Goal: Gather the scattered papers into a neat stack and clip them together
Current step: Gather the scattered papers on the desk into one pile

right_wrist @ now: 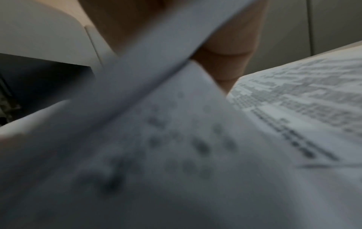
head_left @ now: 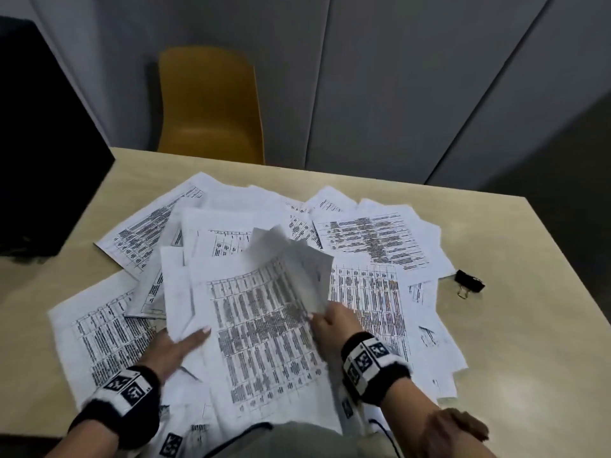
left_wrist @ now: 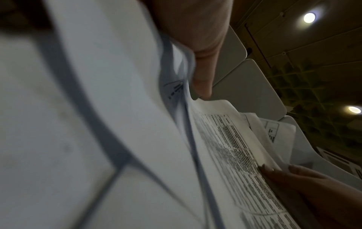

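Scattered papers (head_left: 370,236) spread across the middle of the head view, overlapping at all angles on a pale wood table (head_left: 515,325), most printed with dense tables of text. Reaching from the lower left to the right of centre, with the nearest sheets running off the table's near edge at the bottom of the frame.

Left hand (head_left: 172,350) at lower left of centre, fingers straight and laid flat on the sheets, thumb (head_left: 198,335) stretched toward the middle sheet. In the left wrist view, one finger (left_wrist: 203,62) seen at the top centre lying along a lifted paper edge.

Right hand (head_left: 334,322) just right of centre, fingers curled, pinching the edge of a sheet (head_left: 297,259) that stands up and curls above the pile. Right wrist view too blurred to show much beyond paper close against the fingers; grip there probably a pinch, judging by the head view.

Black binder clip (head_left: 469,280) at the right of the head view, lying on bare table just beside the outer edge of the papers, apart from both hands.

Banded wrist cameras with black-and-white markers on both forearms at the bottom. Yellow chair (head_left: 208,104) beyond the table at upper centre-left, grey wall panels (head_left: 396,77) behind it, a dark block (head_left: 43,143) at the left edge
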The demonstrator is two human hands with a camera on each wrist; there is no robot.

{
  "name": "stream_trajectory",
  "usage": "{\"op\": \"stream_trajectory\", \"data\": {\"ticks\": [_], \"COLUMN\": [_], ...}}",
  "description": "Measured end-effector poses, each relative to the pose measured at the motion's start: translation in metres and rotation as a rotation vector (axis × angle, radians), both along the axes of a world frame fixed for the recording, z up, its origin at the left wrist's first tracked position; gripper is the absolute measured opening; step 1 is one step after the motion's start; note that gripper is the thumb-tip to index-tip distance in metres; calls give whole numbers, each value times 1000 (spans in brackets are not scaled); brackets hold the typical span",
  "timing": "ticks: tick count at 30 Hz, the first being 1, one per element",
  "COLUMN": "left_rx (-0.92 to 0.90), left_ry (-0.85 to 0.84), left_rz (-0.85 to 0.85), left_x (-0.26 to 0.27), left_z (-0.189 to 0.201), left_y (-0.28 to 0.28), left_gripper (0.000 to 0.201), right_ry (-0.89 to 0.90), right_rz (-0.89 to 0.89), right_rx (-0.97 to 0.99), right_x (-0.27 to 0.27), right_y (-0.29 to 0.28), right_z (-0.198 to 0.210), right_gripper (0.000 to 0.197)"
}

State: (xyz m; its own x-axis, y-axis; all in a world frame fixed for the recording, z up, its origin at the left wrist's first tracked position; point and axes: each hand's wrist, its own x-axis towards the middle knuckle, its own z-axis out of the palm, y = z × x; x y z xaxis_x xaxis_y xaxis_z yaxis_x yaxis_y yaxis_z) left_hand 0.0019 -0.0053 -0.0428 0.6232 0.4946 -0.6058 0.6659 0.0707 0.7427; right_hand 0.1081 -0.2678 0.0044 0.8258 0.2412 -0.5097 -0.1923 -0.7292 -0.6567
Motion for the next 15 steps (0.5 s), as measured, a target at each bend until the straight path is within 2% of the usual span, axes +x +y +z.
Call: {"op": "stream_trajectory", "data": {"ticks": [3, 6, 9, 12, 15], "left_rx": [53, 64, 36, 14, 5], "left_ry": [50, 61, 33, 8, -17], "left_rz": [-91, -90, -69, -51, -50], "left_x": [0, 0, -1, -1, 1], "left_z": [7, 5, 3, 6, 11], "left_y": [-4, -2, -1, -2, -5], "left_gripper": [62, 52, 44, 41, 36], "right_ry": [15, -100, -192, -75, -10], "right_rz": [-58, -292, -594, -889, -980], "right_rx": [66, 89, -123, -302, -270], "right_x": [-3, 9, 32, 44, 56], "right_y": [9, -13, -66, -111, -132], "right_z": [-1, -7, -15, -10, -7], "right_gripper": [22, 33, 43, 56, 65]}}
